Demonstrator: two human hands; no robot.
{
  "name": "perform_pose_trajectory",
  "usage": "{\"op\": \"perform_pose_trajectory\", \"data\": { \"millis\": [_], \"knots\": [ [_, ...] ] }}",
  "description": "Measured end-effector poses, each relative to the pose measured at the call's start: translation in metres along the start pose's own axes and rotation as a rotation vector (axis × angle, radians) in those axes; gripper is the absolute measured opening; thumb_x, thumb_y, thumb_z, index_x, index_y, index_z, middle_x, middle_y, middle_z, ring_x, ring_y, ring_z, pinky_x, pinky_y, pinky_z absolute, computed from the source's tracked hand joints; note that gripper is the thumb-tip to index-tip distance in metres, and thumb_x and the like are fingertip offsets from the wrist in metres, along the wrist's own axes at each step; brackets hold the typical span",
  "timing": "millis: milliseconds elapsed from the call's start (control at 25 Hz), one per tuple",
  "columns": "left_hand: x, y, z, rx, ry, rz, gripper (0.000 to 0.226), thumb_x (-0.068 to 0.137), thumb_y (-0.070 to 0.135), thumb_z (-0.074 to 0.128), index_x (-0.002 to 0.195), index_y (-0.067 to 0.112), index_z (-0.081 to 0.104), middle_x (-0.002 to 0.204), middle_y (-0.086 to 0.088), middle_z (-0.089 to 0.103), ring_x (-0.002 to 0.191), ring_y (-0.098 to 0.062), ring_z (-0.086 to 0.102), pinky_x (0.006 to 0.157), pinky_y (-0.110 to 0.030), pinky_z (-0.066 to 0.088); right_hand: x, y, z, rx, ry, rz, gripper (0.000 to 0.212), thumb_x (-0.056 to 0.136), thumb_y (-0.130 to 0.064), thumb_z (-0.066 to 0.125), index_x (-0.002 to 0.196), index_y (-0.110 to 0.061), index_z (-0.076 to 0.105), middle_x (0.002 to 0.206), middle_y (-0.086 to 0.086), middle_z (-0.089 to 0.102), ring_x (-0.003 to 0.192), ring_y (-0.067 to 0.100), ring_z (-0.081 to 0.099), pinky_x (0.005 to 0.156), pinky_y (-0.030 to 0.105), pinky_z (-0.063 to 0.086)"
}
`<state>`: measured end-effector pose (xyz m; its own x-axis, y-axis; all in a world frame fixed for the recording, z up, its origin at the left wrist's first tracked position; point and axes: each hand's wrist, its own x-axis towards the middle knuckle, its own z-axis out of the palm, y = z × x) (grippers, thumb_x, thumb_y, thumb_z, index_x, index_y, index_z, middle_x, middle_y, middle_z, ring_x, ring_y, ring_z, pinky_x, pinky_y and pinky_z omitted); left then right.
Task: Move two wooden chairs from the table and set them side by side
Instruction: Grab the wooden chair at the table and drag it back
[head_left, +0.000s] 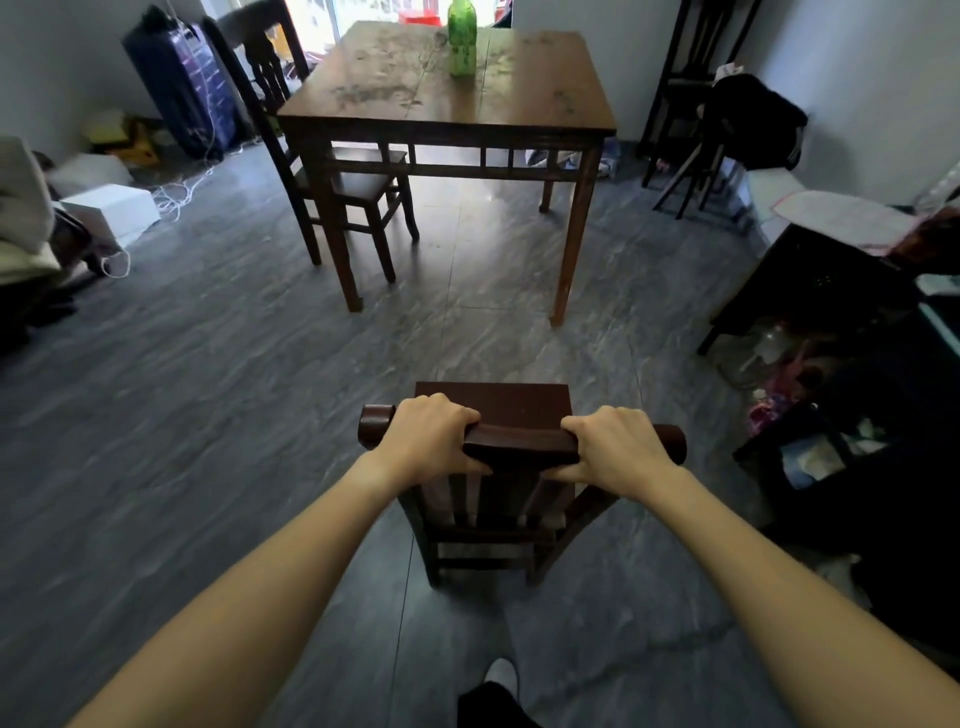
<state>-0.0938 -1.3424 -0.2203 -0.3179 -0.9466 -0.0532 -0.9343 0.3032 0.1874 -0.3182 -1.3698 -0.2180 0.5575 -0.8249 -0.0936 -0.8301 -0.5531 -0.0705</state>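
- Grey tiled floor (208, 415) lies open between the person and the bench (447, 88), where a second chair (332, 171) waits tucked in.
- Left hand (426, 436) and right hand (618, 447) have fingers (457, 413) clenched on the top rail of the near chair (498, 483).
- Clutter (810, 441) beside the right fingers could snag a leg (tight margin).
- A top-rail grip could let the chair swing or tip.

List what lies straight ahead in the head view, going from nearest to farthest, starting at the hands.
Left hand and right hand gripping the held chair's top rail → chair seat → bare floor → wooden table → green bottle.
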Motion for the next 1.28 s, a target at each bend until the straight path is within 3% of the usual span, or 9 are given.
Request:
{"op": "perform_pose_trajectory", "data": {
  "millis": [200, 360, 520, 760, 1040, 1200, 1280],
  "knots": [
    [-0.056, 0.013, 0.008, -0.008, -0.018, 0.023, 0.040, 0.063, 0.056, 0.066, 0.060, 0.026, 0.039, 0.056, 0.006, 0.043, 0.057, -0.018, 0.040, 0.053, -0.031, 0.031, -0.054, -0.037, 0.009, -0.004, 0.000, 0.051, 0.047, 0.066, -0.065, 0.063, 0.066, -0.022, 0.045, 0.059, -0.002, 0.050, 0.067, 0.025, 0.062, 0.056, 0.029, 0.034],
    [-0.065, 0.022, 0.005, -0.026, -0.021, 0.009, 0.042, 0.063, 0.054, 0.068, 0.061, 0.024, 0.040, 0.061, 0.002, 0.049, 0.064, -0.024, 0.054, 0.053, -0.031, 0.033, -0.066, -0.045, 0.008, 0.006, 0.010, 0.110, 0.048, 0.066, -0.065, 0.064, 0.081, -0.020, 0.059, 0.071, -0.002, 0.065, 0.073, 0.023, 0.064, 0.059, 0.032, 0.042],
    [-0.067, 0.026, 0.004, -0.043, 0.000, -0.005, 0.042, 0.062, 0.053, 0.070, 0.064, 0.020, 0.045, 0.070, -0.006, 0.060, 0.071, -0.029, 0.059, 0.055, -0.032, 0.033, -0.066, -0.049, 0.007, 0.051, -0.006, 0.134, 0.044, 0.067, -0.060, 0.067, 0.087, -0.021, 0.060, 0.080, 0.003, 0.069, 0.080, 0.026, 0.064, 0.067, 0.036, 0.047],
    [-0.063, 0.024, 0.009, 0.030, -0.003, 0.006, 0.044, 0.060, 0.058, 0.068, 0.065, 0.019, 0.049, 0.064, 0.000, 0.054, 0.066, -0.025, 0.057, 0.053, -0.031, 0.030, -0.063, -0.039, 0.010, 0.009, 0.002, 0.084, 0.043, 0.065, -0.064, 0.065, 0.081, -0.025, 0.061, 0.066, -0.004, 0.062, 0.069, 0.020, 0.063, 0.057, 0.031, 0.041],
    [-0.056, 0.033, 0.009, 0.039, 0.020, 0.012, 0.043, 0.062, 0.058, 0.067, 0.065, 0.020, 0.047, 0.068, -0.003, 0.062, 0.067, -0.026, 0.058, 0.053, -0.032, 0.030, -0.061, -0.027, 0.009, -0.030, 0.032, 0.040, 0.044, 0.063, -0.068, 0.063, 0.073, -0.025, 0.059, 0.054, -0.010, 0.047, 0.058, 0.017, 0.056, 0.053, 0.028, 0.035],
    [-0.058, 0.036, 0.008, 0.021, 0.000, -0.001, 0.044, 0.064, 0.057, 0.066, 0.067, 0.019, 0.042, 0.069, -0.003, 0.057, 0.071, -0.027, 0.059, 0.055, -0.030, 0.031, -0.062, -0.029, 0.005, -0.004, 0.018, 0.030, 0.046, 0.066, -0.067, 0.061, 0.077, -0.023, 0.059, 0.060, -0.005, 0.056, 0.065, 0.021, 0.062, 0.057, 0.031, 0.043],
    [-0.065, 0.037, 0.005, 0.039, 0.014, 0.011, 0.051, 0.066, 0.064, 0.059, 0.071, 0.019, 0.035, 0.074, -0.005, 0.061, 0.072, -0.029, 0.060, 0.055, -0.031, 0.030, -0.066, -0.030, 0.004, 0.005, 0.036, 0.019, 0.054, 0.070, -0.072, 0.050, 0.082, -0.021, 0.058, 0.070, -0.002, 0.063, 0.070, 0.023, 0.063, 0.060, 0.034, 0.045]
  ]
}}
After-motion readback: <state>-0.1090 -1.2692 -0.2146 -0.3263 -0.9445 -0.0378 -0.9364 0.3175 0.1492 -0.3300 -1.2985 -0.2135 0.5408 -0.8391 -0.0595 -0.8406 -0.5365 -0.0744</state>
